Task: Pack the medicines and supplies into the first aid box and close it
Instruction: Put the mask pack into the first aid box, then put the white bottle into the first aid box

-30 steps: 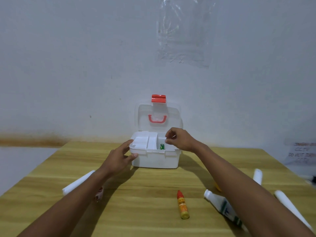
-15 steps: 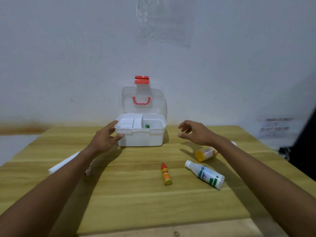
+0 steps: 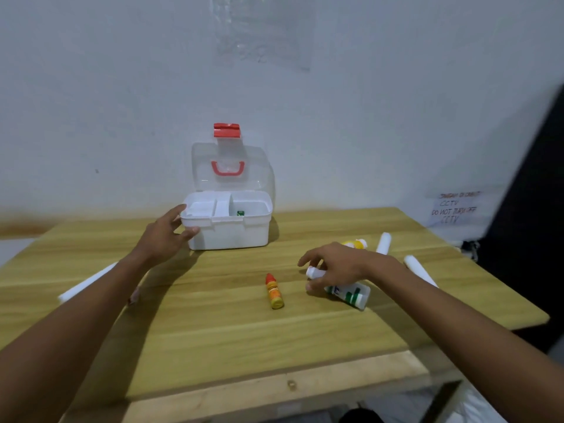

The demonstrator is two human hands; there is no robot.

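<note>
Right hand (image 3: pixel 338 264) curls round the white bottle (image 3: pixel 351 295), lying cap toward 10 o'clock; open box (image 3: pixel 232 236) sits at 11 o'clock, straight-fingered left hand (image 3: pixel 164 236) bracing its corner.

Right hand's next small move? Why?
Probably close the right hand on the white bottle and lift: it arches over the bottle, which lies on the table; the first aid box is open, with the left hand resting against it.
</note>
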